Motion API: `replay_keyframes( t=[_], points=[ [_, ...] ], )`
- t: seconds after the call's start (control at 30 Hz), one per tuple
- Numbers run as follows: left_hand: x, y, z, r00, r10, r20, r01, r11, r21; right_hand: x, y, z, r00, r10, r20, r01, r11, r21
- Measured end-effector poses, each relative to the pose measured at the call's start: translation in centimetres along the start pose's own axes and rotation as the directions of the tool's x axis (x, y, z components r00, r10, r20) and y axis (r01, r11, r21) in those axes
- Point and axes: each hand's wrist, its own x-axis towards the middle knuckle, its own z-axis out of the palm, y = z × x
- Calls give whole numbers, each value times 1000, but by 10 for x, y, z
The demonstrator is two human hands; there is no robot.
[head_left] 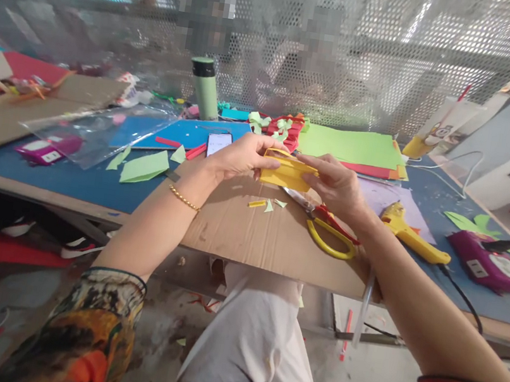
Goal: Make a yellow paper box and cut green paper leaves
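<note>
Both of my hands hold a folded piece of yellow paper (286, 175) above a sheet of brown cardboard. My left hand (243, 156) pinches its left end between thumb and fingers. At the opposite end, my right hand (332, 180) grips it with the fingertips along the top edge. The paper is bent into a shallow box-like shape with an open top. Below it lie small green and yellow paper scraps (268, 206). Scissors with yellow and red handles (331, 242) rest on the cardboard under my right wrist, their blades partly showing.
The cardboard (229, 232) covers the table's front edge. A yellow glue gun (414, 235) and a purple power strip (488, 261) lie at right. Behind are a phone (219, 143), a green bottle (205, 89), green paper sheets (352, 147) and a drink cup (441, 126). A perforated metal screen stands beyond.
</note>
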Motion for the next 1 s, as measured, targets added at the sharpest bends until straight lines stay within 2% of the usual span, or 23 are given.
replay_keyframes(
  t=[0.13, 0.3, 0.47, 0.6, 0.77, 0.9, 1.0],
  points=[
    [-1, 3, 0, 1000, 1, -22, -2, 998, -59, -3, -2, -9, 993, 116, 3, -115, 980, 160],
    [0, 6, 4, 988, 60, -142, -73, 993, -88, -2, 7, -20, 955, 272, -117, -211, 904, 373],
    [-2, 6, 29, 984, 111, -139, -125, 988, -95, 0, 10, -26, 939, 294, -178, -178, 859, 480],
    [-7, 7, 49, 965, 187, -182, -203, 977, -73, -3, 9, -24, 941, 296, -165, -176, 842, 510],
    [-15, 10, 62, 877, 373, -303, -367, 927, 79, -6, 13, -25, 949, 300, -99, -181, 773, 609],
    [-17, 5, 68, 807, 511, -295, -493, 859, 140, -7, 15, -29, 955, 280, -100, -159, 763, 626],
    [-15, -2, 69, 716, 644, -270, -595, 765, 248, -6, 11, -30, 950, 297, -90, -161, 719, 676]
  ],
)
